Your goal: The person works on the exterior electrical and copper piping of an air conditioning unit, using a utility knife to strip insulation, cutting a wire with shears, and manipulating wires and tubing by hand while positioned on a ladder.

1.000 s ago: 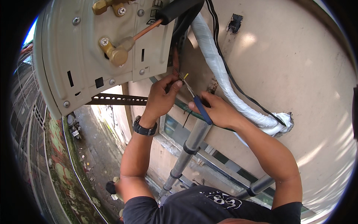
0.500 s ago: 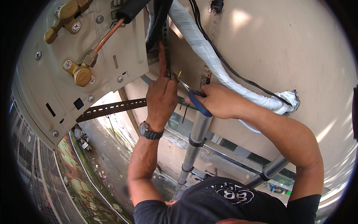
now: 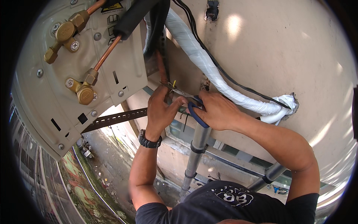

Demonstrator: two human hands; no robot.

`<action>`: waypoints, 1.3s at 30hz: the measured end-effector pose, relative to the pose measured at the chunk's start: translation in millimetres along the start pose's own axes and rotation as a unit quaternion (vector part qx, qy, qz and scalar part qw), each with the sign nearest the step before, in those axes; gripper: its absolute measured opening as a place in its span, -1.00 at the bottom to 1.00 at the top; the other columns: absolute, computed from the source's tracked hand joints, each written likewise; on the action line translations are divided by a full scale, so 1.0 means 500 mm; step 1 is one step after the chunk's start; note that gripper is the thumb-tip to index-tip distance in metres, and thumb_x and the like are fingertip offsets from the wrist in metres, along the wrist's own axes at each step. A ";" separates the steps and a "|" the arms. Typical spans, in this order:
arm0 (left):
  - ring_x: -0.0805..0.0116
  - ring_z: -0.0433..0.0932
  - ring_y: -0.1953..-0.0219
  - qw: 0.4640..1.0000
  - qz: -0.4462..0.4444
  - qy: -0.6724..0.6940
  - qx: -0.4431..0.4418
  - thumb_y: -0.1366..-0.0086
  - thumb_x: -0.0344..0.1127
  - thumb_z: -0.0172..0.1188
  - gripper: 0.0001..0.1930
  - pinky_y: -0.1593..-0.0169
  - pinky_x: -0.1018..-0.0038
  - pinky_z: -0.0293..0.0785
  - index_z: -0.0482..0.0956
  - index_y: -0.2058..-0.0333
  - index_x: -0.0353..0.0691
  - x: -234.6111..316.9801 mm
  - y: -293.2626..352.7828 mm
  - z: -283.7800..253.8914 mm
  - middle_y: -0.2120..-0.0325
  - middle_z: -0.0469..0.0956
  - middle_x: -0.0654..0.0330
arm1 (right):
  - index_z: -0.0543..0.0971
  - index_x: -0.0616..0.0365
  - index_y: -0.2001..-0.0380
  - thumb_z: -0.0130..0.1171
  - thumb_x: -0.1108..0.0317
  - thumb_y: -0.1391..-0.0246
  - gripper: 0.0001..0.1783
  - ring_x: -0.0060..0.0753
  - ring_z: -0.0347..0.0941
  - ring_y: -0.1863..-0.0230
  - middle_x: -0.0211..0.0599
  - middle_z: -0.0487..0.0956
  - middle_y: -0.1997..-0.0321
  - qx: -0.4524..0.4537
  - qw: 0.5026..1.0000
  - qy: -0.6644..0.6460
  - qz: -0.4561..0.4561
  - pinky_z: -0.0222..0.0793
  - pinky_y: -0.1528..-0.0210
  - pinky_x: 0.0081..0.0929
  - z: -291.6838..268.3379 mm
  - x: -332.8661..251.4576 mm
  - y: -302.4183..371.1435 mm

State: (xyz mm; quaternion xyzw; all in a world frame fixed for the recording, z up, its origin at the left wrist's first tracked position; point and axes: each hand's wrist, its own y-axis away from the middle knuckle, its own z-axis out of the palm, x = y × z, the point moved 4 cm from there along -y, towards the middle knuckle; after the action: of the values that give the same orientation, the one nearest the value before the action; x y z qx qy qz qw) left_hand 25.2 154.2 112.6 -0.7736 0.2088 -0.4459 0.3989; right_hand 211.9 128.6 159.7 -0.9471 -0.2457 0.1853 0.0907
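Observation:
A reddish-brown corrugated tube (image 3: pixel 161 68) hangs down beside the metal cabinet. Its lower end meets the fingers of my left hand (image 3: pixel 159 108), which are curled round it; the thumb points toward the scissors. My right hand (image 3: pixel 218 111) grips scissors (image 3: pixel 197 116) by their blue handles. Their blades reach left to the tube's lower end, just above my left thumb, slightly parted as far as I can see. A short yellow strip (image 3: pixel 174 83) sticks up by the blades. What lies inside my left fingers is hidden.
At left stands an outdoor air-conditioner unit (image 3: pixel 123 76) with brass valves (image 3: pixel 85 95) and copper pipes (image 3: pixel 107 53). A white-wrapped pipe bundle (image 3: pixel 209 61) and black cable (image 3: pixel 223 76) run into a wall hole. Below are a perforated bracket (image 3: pixel 123 118), a telescopic ladder (image 3: pixel 199 138) and a deep drop.
The scissors' blades have come left to the tube's lower end. My left thumb has extended toward them. The whole view has shifted, with the unit sitting lower.

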 end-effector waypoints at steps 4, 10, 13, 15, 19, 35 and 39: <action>0.45 0.12 0.52 0.997 0.012 0.003 0.075 -0.05 -0.01 0.61 -0.48 0.45 0.45 0.11 0.51 0.40 -0.32 -0.013 0.002 0.008 0.61 0.18 0.34 | 0.53 0.48 0.21 0.20 -0.03 -0.26 -0.40 0.29 0.63 0.13 0.27 0.64 0.22 0.005 1.000 0.010 0.000 0.50 0.03 0.03 0.002 -0.004 -0.005; 0.25 0.22 0.54 0.995 0.003 -0.002 0.096 -0.02 -0.36 0.55 -0.62 0.42 0.31 0.24 0.42 0.50 -0.33 -0.009 0.001 0.008 0.60 0.28 0.19 | 0.54 0.48 0.18 0.24 -0.16 -0.23 -0.30 0.31 0.64 0.12 0.35 0.64 0.23 -0.035 0.998 -0.044 0.015 0.48 0.03 0.07 -0.009 -0.008 -0.007; 0.24 0.23 0.55 0.985 0.052 0.033 0.163 -0.09 -0.41 0.47 -0.66 0.43 0.30 0.23 0.39 0.52 -0.33 -0.022 -0.013 0.039 0.61 0.28 0.16 | 0.55 0.47 0.16 0.22 -0.18 -0.23 -0.28 0.33 0.63 0.10 0.37 0.64 0.24 0.042 0.994 -0.103 0.012 0.48 0.00 0.04 -0.001 -0.024 -0.033; 0.22 0.29 0.54 0.992 0.023 0.023 0.122 -0.17 -0.38 0.39 -0.74 0.42 0.32 0.28 0.42 0.43 -0.33 -0.019 -0.004 0.033 0.57 0.35 0.13 | 0.54 0.47 0.17 0.19 -0.19 -0.24 -0.27 0.33 0.63 0.09 0.37 0.64 0.24 0.015 0.994 -0.102 0.033 0.49 -0.01 0.00 -0.020 -0.032 -0.021; 0.16 0.47 0.46 0.997 0.049 0.039 0.052 -0.36 -0.30 0.26 -0.78 0.32 0.32 0.41 0.49 0.22 -0.34 0.010 0.010 0.012 0.45 0.48 0.05 | 0.53 0.48 0.17 0.15 -0.21 -0.26 -0.26 0.31 0.64 0.09 0.36 0.65 0.23 -0.012 0.998 -0.062 -0.006 0.50 -0.02 -0.05 -0.026 -0.031 -0.008; 0.48 0.33 0.43 0.980 -0.017 0.194 0.034 -0.57 -0.26 0.04 -0.76 0.32 0.44 0.31 0.53 0.16 -0.34 -0.022 0.013 -0.019 0.49 0.44 0.22 | 0.49 0.45 0.16 0.22 -0.19 -0.23 -0.28 0.17 0.61 0.08 0.22 0.62 0.16 0.012 0.998 -0.028 -0.061 0.50 0.01 -0.12 0.004 -0.003 -0.005; 0.45 0.32 0.44 0.987 0.008 0.157 0.043 -0.56 -0.26 0.05 -0.77 0.33 0.43 0.30 0.52 0.19 -0.34 -0.022 0.014 -0.019 0.50 0.42 0.21 | 0.51 0.45 0.16 0.27 -0.15 -0.21 -0.31 0.17 0.62 0.08 0.25 0.62 0.16 0.028 0.997 -0.020 -0.066 0.49 0.03 -0.10 -0.001 -0.008 -0.005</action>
State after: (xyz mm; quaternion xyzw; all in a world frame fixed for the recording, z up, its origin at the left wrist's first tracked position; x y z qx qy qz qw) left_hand 11.7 153.6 104.1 -0.6744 0.2559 -0.5668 0.3979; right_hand 207.9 128.5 162.1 -0.9220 -0.3041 0.2049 0.1244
